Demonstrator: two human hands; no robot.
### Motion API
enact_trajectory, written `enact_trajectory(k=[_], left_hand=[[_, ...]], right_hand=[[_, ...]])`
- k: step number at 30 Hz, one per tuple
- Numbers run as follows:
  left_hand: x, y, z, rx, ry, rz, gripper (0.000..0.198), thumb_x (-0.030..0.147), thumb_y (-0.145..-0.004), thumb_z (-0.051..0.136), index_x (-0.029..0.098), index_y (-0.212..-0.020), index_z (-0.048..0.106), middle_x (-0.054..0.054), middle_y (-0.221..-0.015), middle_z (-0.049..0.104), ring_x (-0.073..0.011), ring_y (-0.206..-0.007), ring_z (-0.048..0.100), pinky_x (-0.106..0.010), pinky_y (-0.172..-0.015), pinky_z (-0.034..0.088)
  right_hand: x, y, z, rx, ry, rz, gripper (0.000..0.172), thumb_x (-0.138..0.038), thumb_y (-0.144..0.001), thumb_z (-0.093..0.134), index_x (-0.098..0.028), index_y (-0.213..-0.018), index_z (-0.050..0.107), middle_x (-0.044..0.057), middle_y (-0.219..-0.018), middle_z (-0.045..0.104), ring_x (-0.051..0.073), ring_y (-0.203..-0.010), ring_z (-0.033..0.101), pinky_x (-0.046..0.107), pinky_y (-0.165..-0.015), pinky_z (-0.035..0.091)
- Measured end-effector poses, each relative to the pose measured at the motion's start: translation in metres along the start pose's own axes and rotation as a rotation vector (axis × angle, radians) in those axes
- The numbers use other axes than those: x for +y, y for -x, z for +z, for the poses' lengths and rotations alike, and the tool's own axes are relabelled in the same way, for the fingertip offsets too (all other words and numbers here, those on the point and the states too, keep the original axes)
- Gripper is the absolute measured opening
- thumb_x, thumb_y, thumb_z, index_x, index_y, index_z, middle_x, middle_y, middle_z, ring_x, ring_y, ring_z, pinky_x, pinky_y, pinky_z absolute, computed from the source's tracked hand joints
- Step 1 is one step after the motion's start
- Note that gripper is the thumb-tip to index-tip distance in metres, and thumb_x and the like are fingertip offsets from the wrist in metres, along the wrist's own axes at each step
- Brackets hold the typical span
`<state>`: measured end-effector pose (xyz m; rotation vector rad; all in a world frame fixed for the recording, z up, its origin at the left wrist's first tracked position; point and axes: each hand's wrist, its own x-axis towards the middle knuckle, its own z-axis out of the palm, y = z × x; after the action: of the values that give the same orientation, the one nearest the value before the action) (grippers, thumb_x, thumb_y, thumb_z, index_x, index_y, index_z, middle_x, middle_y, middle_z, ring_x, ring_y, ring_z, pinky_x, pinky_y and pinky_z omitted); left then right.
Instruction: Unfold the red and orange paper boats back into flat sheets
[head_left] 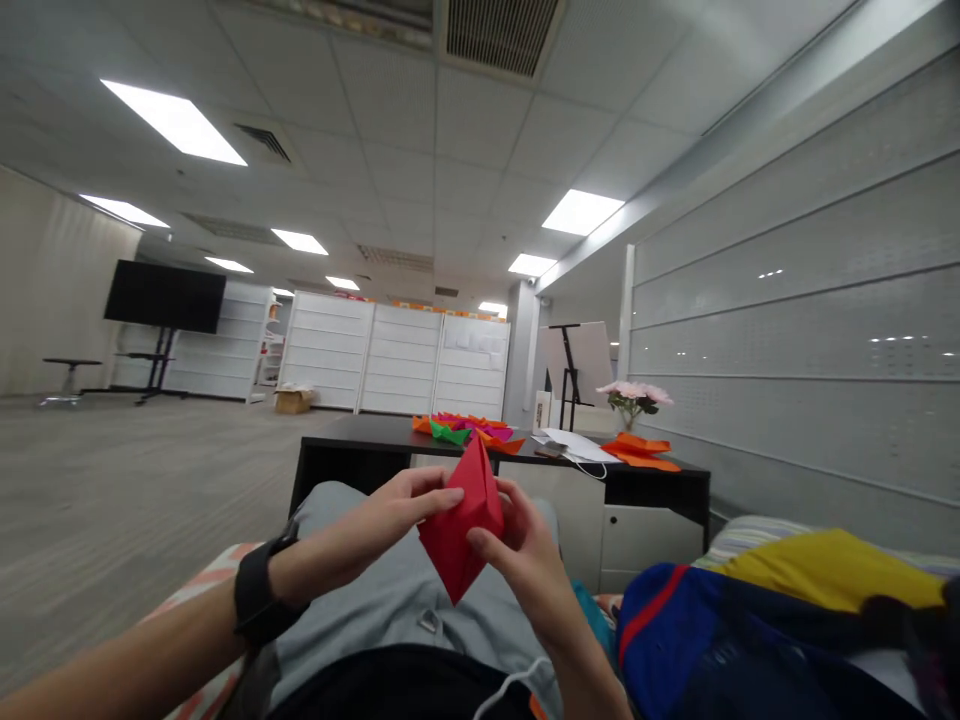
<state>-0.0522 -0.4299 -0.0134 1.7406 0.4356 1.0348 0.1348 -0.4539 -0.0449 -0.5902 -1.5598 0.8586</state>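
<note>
A red folded paper shape (461, 520), pointed at top and bottom like an origami form, is held up in front of my lap. My left hand (394, 510) pinches its left side between fingers and thumb, with a black wristband (262, 590) on that wrist. My right hand (521, 560) grips its right side, fingertips pressed on the red paper. Part of the shape is hidden behind my fingers. My grey shirt (420, 610) lies beneath both hands.
Ahead stands a dark table (360, 437) with a pile of colourful folded paper (465, 430), orange folded paper (641, 452), white sheets (570, 445) and a vase of pink flowers (634, 400). A blue and yellow cloth bundle (750, 610) lies to my right.
</note>
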Motion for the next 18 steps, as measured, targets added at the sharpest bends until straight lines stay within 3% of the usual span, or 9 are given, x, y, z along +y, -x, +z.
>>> enact_trajectory(k=[4,7,14,18], left_hand=[[0.027,0.029,0.015,-0.041,-0.078,0.028,0.030,0.035,-0.071,0.082,0.016,-0.084,0.063,0.001,-0.084,0.066,-0.0117,-0.079,0.061,-0.021,-0.070,0.049],[0.036,0.040,0.013,0.032,-0.143,0.089,0.025,0.031,-0.072,0.081,0.015,-0.075,0.062,0.001,-0.077,0.063,-0.0114,-0.074,0.060,-0.021,-0.066,0.050],[0.031,0.037,0.008,0.141,-0.215,0.127,0.025,0.035,-0.075,0.078,0.015,-0.077,0.063,0.001,-0.075,0.061,-0.0107,-0.072,0.058,-0.019,-0.065,0.049],[0.026,0.034,0.010,0.145,-0.205,0.124,0.028,0.039,-0.076,0.076,0.015,-0.080,0.063,0.001,-0.077,0.062,-0.0107,-0.073,0.057,-0.019,-0.065,0.048]], right_hand=[[-0.015,0.022,0.008,0.064,-0.085,-0.031,0.042,-0.031,-0.067,0.087,-0.023,-0.098,0.061,0.000,-0.088,0.070,0.017,-0.078,0.063,0.026,-0.069,0.050],[-0.014,0.021,0.012,0.024,-0.178,-0.013,0.037,-0.026,-0.062,0.089,-0.021,-0.086,0.063,-0.002,-0.083,0.067,0.014,-0.075,0.058,0.023,-0.068,0.048],[-0.011,0.020,0.007,0.026,-0.271,0.015,0.032,-0.032,-0.065,0.088,-0.020,-0.083,0.064,-0.002,-0.080,0.065,0.014,-0.073,0.057,0.023,-0.069,0.047],[-0.013,0.021,0.001,0.035,-0.292,-0.008,0.027,-0.029,-0.069,0.087,-0.020,-0.085,0.067,-0.003,-0.080,0.066,0.012,-0.073,0.058,0.020,-0.069,0.047]])
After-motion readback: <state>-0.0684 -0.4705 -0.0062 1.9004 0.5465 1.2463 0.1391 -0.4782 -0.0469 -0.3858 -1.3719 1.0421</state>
